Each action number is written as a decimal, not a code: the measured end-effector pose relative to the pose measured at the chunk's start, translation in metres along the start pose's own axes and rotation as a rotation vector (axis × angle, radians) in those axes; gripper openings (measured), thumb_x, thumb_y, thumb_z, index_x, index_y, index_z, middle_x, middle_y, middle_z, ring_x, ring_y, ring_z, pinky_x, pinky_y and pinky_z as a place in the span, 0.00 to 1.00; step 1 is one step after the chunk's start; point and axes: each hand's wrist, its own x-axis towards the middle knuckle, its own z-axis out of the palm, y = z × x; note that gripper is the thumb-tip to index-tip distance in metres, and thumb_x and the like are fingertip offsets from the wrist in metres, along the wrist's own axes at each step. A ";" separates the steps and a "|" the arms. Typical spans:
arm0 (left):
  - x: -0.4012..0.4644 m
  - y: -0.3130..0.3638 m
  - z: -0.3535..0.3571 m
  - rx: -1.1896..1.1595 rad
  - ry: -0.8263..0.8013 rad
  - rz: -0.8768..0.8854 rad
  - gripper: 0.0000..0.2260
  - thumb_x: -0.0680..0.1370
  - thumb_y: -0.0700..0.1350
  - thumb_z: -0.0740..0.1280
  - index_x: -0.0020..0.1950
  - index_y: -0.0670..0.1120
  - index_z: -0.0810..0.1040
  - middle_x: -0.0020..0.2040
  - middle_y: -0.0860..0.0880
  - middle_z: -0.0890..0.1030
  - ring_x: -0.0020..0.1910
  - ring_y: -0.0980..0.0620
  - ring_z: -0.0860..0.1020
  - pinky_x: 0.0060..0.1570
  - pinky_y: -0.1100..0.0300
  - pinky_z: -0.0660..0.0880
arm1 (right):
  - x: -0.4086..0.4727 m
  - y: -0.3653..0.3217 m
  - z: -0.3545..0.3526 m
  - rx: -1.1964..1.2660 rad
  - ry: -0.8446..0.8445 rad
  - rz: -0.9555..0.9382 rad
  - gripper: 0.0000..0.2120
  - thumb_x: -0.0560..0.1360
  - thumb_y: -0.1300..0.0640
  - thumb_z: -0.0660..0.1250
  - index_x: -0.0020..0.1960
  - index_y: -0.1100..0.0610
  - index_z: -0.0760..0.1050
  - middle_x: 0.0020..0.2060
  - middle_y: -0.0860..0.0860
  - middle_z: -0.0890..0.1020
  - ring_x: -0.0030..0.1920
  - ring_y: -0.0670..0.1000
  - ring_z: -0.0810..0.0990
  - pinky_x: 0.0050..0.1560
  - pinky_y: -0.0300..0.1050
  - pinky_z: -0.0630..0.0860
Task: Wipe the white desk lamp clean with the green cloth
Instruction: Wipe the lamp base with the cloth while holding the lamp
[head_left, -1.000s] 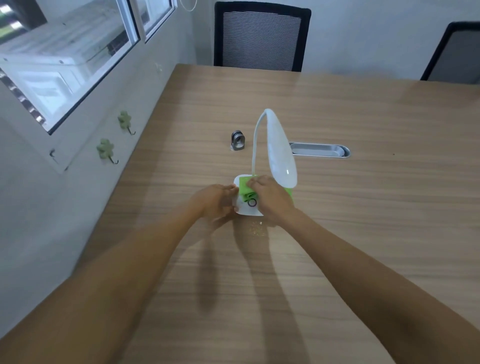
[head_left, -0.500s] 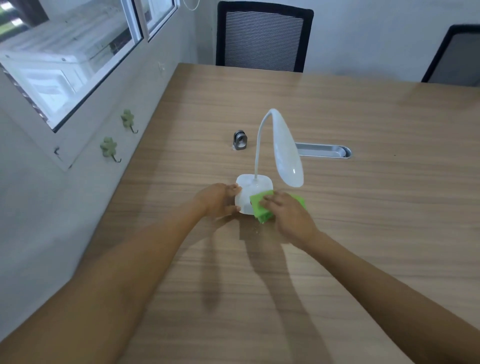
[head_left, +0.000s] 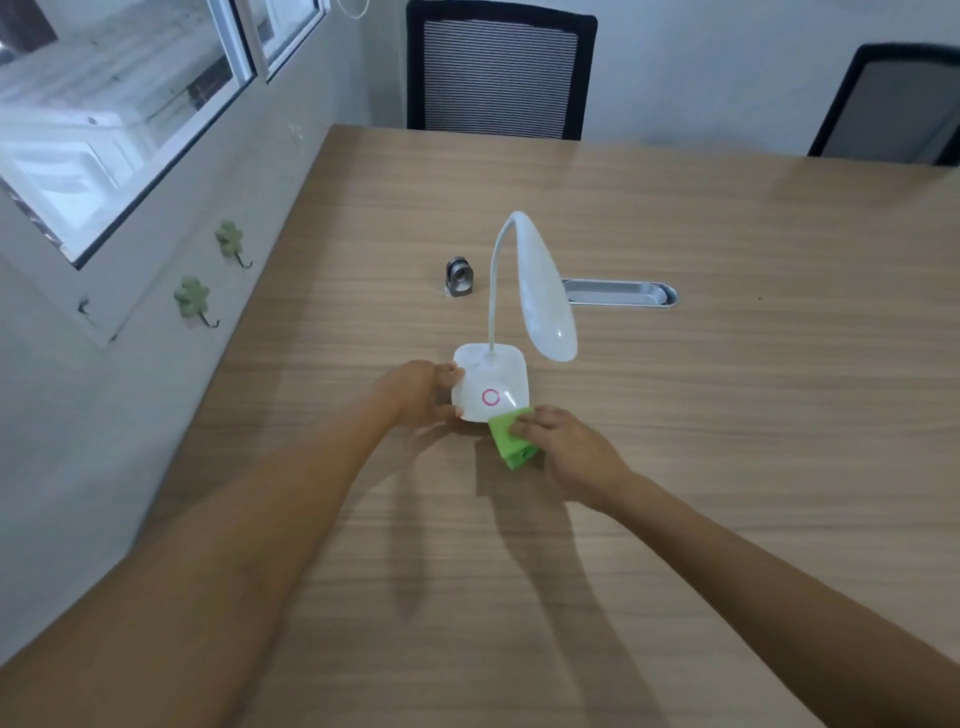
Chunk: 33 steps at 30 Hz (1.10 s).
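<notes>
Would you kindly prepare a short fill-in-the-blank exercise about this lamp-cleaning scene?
1. The right hand presses a folded ____ cloth against the near corner of the white desk lamp's square base.
2. The left hand steadies the base from its ____ side.
3. A ____ ring marks the base.
4. The wooden table has a ____ oval cable slot.

Answers: green; left; pink; metal

A small metal clip (head_left: 459, 278) stands beside a cable tray (head_left: 621, 294).
</notes>
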 end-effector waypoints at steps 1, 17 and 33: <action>0.000 0.001 -0.001 0.004 -0.003 -0.004 0.33 0.76 0.57 0.64 0.78 0.49 0.58 0.79 0.53 0.59 0.76 0.47 0.60 0.74 0.53 0.59 | 0.007 0.001 -0.007 -0.003 0.035 0.037 0.24 0.71 0.68 0.59 0.66 0.58 0.71 0.68 0.58 0.72 0.69 0.58 0.67 0.69 0.50 0.68; -0.009 0.021 -0.014 0.079 -0.048 -0.060 0.31 0.78 0.55 0.62 0.78 0.48 0.57 0.79 0.51 0.59 0.78 0.45 0.54 0.73 0.52 0.60 | 0.008 0.012 -0.018 0.014 -0.130 0.169 0.24 0.71 0.69 0.59 0.66 0.55 0.70 0.64 0.58 0.74 0.63 0.59 0.72 0.63 0.52 0.72; -0.055 0.014 -0.011 -0.889 0.030 -0.146 0.23 0.67 0.47 0.77 0.62 0.50 0.80 0.54 0.48 0.85 0.55 0.55 0.81 0.53 0.64 0.73 | 0.020 -0.017 -0.027 1.219 0.168 0.550 0.15 0.68 0.75 0.61 0.36 0.57 0.77 0.36 0.54 0.79 0.39 0.52 0.76 0.39 0.43 0.73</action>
